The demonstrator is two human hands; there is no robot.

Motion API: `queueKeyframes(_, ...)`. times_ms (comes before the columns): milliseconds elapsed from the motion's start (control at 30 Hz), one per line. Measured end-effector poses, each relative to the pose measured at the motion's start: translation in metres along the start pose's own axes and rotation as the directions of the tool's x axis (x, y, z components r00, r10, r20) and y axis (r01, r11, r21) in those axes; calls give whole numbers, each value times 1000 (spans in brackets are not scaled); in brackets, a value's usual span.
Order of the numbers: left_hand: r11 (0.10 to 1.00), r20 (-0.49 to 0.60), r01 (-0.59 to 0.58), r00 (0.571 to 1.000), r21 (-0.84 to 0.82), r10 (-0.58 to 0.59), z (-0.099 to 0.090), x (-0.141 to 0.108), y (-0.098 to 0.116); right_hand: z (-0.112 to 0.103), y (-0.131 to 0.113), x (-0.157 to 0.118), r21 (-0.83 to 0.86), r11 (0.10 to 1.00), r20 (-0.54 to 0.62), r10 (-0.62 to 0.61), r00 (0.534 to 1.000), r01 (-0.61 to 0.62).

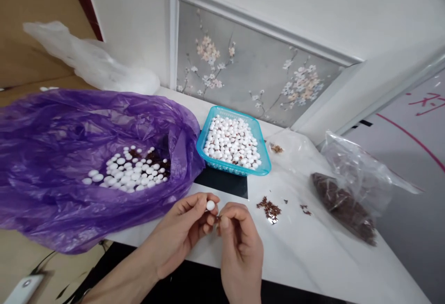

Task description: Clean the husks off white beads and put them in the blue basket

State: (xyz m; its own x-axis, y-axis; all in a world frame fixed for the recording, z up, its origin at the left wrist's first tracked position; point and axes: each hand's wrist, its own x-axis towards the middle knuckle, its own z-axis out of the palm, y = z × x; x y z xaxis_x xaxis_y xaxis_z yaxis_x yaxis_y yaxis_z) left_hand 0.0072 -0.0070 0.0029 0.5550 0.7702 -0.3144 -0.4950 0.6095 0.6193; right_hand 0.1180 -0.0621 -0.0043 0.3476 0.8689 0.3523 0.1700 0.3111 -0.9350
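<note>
Between thumb and forefinger, my left hand (187, 232) pinches a small white ball (210, 205) near the table's front edge. Right beside it, my right hand (241, 248) is closed in a pinch on a tiny dark piece, mostly covered by the fingertips. The two hands almost touch. Behind them a blue plastic basket (261, 165) holds many white balls with reddish-brown bits among them. An open purple plastic bag (86, 128) at the left holds more white balls and dark brown pieces. To the right of my hands lies a small pile of brown pieces (269, 209).
A clear bag of dark brown material (344, 206) rests at the table's right. Crumpled clear plastic (114, 72) lies behind the purple bag. A framed flower panel (250, 63) stands behind the white table (313, 257). A white device (26, 290) is at the lower left.
</note>
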Motion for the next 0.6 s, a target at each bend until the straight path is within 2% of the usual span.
queueKeyframes(167,1000,10,-7,1000,-27,7,-2,-2,0,6,7,-2,-9,1000,-23,-28,999,28)
queueKeyframes(433,999,24,-20,999,-34,21,-2,0,2,2,9,-4,-77,994,-34,-76,997,73)
queueKeyframes(600,999,-3,-34,999,-34,34,-1,0,1,3,9,-2,-101,990,-40,-101,994,96)
